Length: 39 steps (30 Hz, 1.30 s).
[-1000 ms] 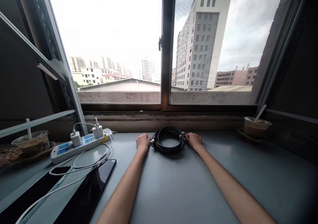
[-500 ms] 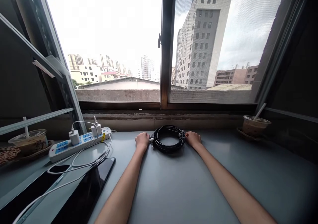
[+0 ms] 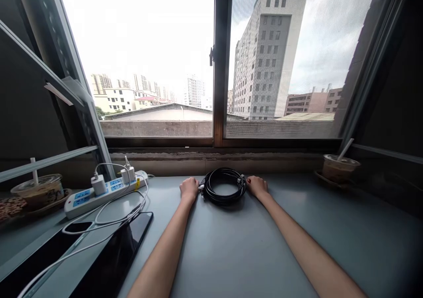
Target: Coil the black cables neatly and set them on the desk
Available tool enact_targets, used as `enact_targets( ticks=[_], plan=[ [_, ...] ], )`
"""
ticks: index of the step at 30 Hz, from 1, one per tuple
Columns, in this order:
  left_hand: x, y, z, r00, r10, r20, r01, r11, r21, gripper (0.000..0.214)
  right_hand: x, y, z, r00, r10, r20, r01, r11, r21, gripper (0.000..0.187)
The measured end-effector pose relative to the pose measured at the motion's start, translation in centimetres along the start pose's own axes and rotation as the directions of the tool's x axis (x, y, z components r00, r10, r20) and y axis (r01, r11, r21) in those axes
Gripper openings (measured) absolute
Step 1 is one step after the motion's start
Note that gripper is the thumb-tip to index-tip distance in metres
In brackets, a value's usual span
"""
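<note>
A coiled black cable with grey-white connectors lies flat on the grey tabletop, near its back edge. My left hand rests in a loose fist just left of the coil, close to the connectors. On the other side, my right hand is also curled into a fist, its knuckles close to the coil's right edge. Neither fist shows anything held, and the cable lies between them. Whether the hands lightly touch the coil, I cannot tell.
At left stands a white power strip with two chargers and loose white cords. Dark-screened devices, including a tablet, lie in front. Iced-drink cups stand at far left and right. A window frame rises behind.
The view has tilted up very slightly. Both hands and the coiled cable keep their places.
</note>
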<state>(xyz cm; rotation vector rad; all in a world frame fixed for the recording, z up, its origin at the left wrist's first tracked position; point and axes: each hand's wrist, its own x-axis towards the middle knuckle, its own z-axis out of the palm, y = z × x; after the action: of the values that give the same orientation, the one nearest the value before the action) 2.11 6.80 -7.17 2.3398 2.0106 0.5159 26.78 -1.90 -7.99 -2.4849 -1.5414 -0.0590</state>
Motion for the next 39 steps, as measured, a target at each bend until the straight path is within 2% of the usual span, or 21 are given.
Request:
enact_targets(
  ticks=[25, 39],
  plan=[
    [0.07, -0.22, 0.19, 1.000, 0.003, 0.026, -0.003, 1.000, -0.008, 0.032, 0.06, -0.07, 0.04, 1.000, 0.006, 0.004, -0.006, 1.000, 0.013, 0.030],
    [-0.01, 0.04, 0.00, 1.000, -0.004, 0.002, 0.004, 1.000, -0.010, 0.034, 0.14, 0.02, 0.16, 1.000, 0.013, 0.003, -0.013, 1.000, 0.003, 0.029]
  ],
)
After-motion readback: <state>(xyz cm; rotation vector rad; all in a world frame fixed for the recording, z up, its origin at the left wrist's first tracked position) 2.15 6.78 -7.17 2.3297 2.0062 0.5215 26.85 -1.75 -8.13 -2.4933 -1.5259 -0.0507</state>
